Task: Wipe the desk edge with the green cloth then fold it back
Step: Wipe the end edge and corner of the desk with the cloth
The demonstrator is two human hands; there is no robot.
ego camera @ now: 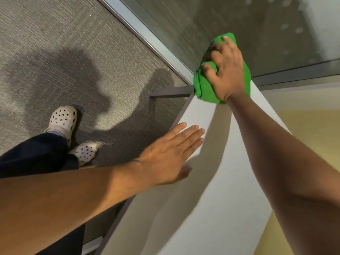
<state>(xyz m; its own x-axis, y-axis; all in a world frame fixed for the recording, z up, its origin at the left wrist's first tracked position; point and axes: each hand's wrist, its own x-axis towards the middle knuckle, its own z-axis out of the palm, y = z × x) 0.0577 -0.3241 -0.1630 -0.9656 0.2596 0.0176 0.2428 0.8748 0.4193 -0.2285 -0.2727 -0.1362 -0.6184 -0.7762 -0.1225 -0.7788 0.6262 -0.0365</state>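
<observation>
The green cloth [203, 87] is bunched at the far end of the white desk edge [211, 181], near the corner by the glass wall. My right hand [227, 70] presses down on it, fingers curled into the fabric, arm stretched out along the desk. Closer to me, my left hand [171, 153] lies flat on the same white strip with fingers together and extended, holding nothing. The cloth's underside and part of its far side are hidden by my right hand.
A glass partition with a metal frame [147, 34] runs behind the desk corner. Grey carpet [55, 52] lies to the left, where my feet in white clogs [63, 120] stand. A dark desk support bar [171, 92] sticks out below the corner. A yellowish surface [309, 129] lies to the right.
</observation>
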